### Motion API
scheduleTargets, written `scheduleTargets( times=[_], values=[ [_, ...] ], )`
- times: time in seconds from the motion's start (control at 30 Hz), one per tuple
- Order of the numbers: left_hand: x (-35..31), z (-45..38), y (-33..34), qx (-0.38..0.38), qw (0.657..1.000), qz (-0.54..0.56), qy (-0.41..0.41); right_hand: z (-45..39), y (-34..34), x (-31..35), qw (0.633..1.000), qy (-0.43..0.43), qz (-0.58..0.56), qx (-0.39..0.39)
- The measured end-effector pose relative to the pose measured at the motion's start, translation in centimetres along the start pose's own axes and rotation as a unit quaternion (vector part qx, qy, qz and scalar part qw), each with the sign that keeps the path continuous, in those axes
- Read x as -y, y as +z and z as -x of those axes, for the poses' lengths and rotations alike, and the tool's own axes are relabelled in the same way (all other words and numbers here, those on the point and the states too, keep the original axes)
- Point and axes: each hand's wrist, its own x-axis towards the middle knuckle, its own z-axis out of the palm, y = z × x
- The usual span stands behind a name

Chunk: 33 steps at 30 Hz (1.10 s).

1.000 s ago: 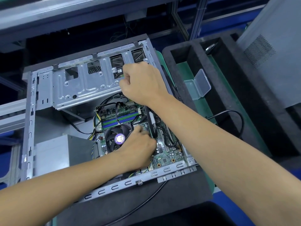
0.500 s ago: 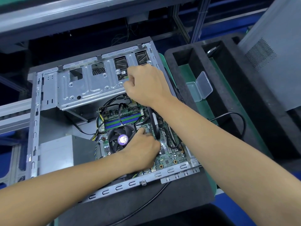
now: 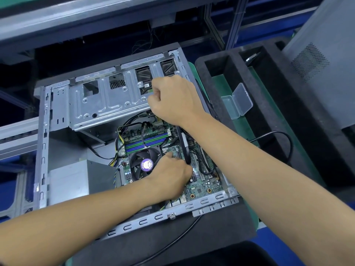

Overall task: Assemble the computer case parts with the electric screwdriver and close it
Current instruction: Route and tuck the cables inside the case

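The open computer case (image 3: 43, 150) lies on its side, showing the motherboard (image 3: 203, 189), the CPU fan (image 3: 143, 160) and the metal drive cage (image 3: 107, 104). My right hand (image 3: 172, 100) is a fist over the cage's right end and grips the top of the black electric screwdriver (image 3: 184, 144). The tool runs down to the board right of the fan. My left hand (image 3: 171, 177) rests on the board, its fingers curled round the tool's lower end. The tip and any screw are hidden under that hand.
A black foam tray (image 3: 299, 131) with slots stands to the right, with a small clear plastic box (image 3: 237, 101) open on the green mat. A grey side panel (image 3: 326, 73) leans at the far right. Black cables (image 3: 288, 143) loop beside and below the case.
Both hands stay where they were on the tool and the board. Only the view has shifted a little, so the case sits slightly further right in the frame.
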Motion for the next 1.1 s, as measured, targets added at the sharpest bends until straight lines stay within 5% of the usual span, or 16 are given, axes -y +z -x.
scheduleTargets(
  times=[1.1],
  values=[
    [0.8,0.5,-1.8,0.037,0.997,0.053,0.05,0.1,0.0,0.0,1.0,0.004,-0.005,0.005]
  ],
)
